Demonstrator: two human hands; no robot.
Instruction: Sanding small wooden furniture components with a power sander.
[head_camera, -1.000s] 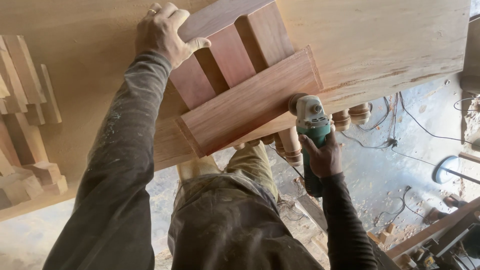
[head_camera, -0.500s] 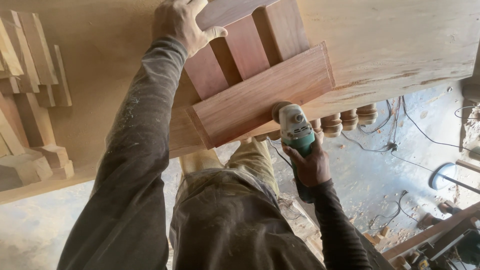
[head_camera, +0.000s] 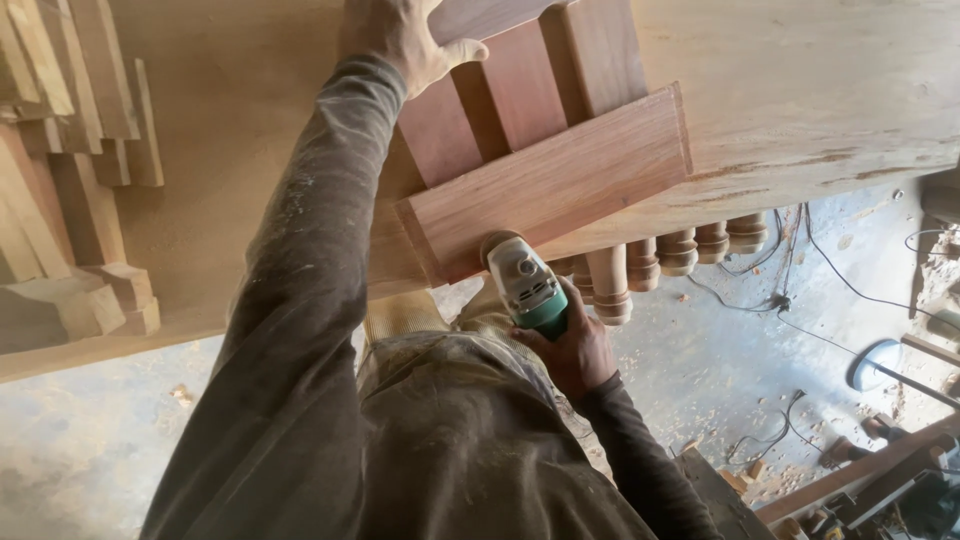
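A reddish-brown wooden piece (head_camera: 550, 185), made of a flat board joined to stepped blocks, lies on a pale dusty workbench (head_camera: 800, 90). My left hand (head_camera: 405, 35) presses down on the far end of the stepped blocks, partly cut off by the top edge. My right hand (head_camera: 570, 345) grips a green and grey angle grinder (head_camera: 525, 280). Its disc touches the near edge of the flat board, close to the board's left corner.
Several wooden offcuts (head_camera: 70, 200) are stacked at the left of the bench. A turned wooden leg (head_camera: 660, 255) sticks out below the bench edge. Cables (head_camera: 780, 300), wood chips and planks (head_camera: 860, 465) lie on the floor at the right.
My right hand has slid the grinder leftward along the board's near edge, from its right end toward its left corner. My left hand stays on the blocks.
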